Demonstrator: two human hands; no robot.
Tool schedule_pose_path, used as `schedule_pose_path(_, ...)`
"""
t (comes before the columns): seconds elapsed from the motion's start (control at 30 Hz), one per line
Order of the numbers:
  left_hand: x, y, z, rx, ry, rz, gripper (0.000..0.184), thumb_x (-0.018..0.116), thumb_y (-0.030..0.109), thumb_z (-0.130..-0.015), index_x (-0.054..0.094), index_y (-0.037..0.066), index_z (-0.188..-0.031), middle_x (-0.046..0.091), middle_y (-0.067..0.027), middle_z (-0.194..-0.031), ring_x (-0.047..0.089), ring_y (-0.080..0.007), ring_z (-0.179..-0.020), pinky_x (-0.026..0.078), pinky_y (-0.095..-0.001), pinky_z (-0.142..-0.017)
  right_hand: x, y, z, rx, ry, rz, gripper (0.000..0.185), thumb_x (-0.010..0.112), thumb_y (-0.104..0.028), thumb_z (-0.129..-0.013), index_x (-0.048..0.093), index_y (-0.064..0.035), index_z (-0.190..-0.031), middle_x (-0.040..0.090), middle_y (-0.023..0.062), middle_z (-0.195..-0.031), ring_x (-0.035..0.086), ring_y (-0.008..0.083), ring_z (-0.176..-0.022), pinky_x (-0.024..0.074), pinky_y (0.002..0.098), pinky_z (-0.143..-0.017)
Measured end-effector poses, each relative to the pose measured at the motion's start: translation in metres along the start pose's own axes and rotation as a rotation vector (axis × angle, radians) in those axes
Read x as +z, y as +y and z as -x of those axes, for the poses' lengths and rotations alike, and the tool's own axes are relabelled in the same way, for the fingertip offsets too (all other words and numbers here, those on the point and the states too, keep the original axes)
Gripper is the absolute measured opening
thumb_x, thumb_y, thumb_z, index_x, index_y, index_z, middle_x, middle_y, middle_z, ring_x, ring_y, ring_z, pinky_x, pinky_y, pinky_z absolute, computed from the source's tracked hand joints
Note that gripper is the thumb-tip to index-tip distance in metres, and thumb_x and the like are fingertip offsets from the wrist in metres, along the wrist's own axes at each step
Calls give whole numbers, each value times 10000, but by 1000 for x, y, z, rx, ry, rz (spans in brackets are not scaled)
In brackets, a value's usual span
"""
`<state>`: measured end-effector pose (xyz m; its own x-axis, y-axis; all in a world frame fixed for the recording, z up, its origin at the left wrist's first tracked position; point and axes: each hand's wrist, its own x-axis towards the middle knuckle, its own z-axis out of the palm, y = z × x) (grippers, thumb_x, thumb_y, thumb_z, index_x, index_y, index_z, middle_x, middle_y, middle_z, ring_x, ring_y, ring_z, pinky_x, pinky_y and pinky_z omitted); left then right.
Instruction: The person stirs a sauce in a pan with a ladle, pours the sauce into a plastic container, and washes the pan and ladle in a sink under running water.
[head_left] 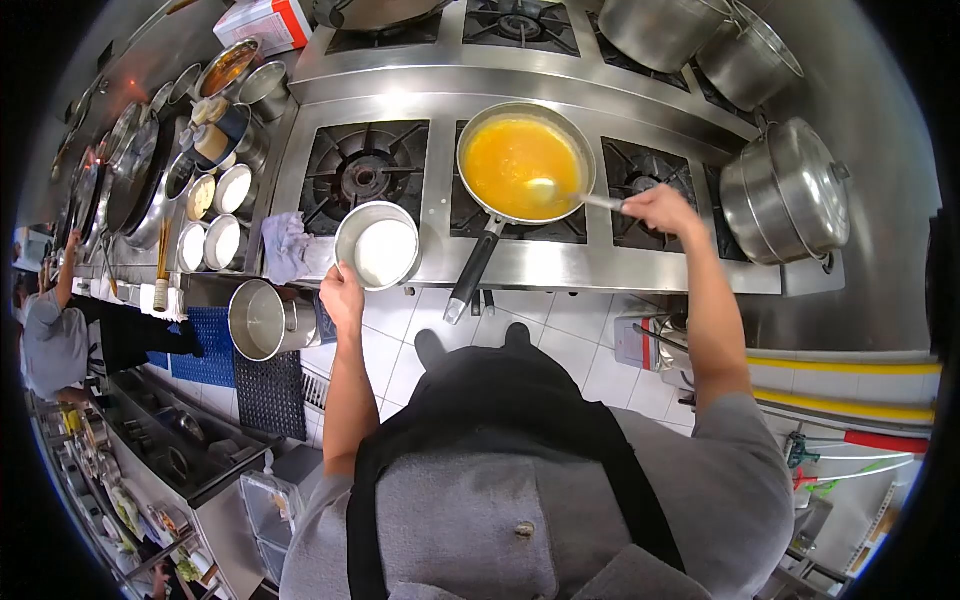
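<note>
My right hand (662,212) is closed round the handle of a spoon (603,202), whose bowl dips into orange-yellow liquid (520,160) in a frying pan (589,150). The pan rests on the middle front burner, its black handle (476,268) pointing toward me. My left hand (343,295) grips the near rim of a round metal container (342,238) holding white contents (384,250). That container is at the stove's front edge, left of the pan. A crumpled light purple cloth (287,245) lies to its left.
Large pots (780,195) stand at the right and back right. Left are small containers of white powder (234,188), bottles (212,142) and an empty-looking metal pot (257,320) below the counter. Another person (60,335) works at far left.
</note>
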<state>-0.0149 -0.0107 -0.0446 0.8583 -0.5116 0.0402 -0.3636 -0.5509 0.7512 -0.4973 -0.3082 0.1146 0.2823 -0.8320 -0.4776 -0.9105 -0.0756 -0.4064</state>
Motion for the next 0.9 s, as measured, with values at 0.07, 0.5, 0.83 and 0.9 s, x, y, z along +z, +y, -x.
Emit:
schedule_pose_path(0.07,1,1,0,8,-6,-7,426,556,323,-986,678,-64,-857,641,-258,-689,630,-392,-622,477,-492,-664,-5,-1,-13,-92,140,102,310,720,-395,-904,785,-185,-1124,754,177,-885,738,351,-807,561,396,-770)
schedule_pose_path(0.5,0,3,2,17,-7,4,426,565,329,-984,683,-62,-861,640,-250,-676,619,-391,-609,479,-486,-652,8,-16,-21,-156,261,107,310,720,-396,-901,778,-202,-1137,752,169,-1023,732,344,-969,557,423,-887)
schedule_pose_path(0.83,1,3,3,18,10,23,401,572,315,-984,705,-58,-926,652,-259,-697,638,-371,-613,491,-476,-653,-12,2,-10,-159,205,107,277,728,-354,-899,790,-174,-1101,757,170,-942,736,339,-885,561,412,-825)
schedule_pose_path(0.9,0,2,3,12,-15,32,404,567,319,-984,705,-57,-927,652,-263,-702,641,-384,-625,492,-481,-657,18,-13,-29,-106,236,59,301,730,-366,-894,779,-184,-1129,749,195,-996,731,357,-956,557,421,-858)
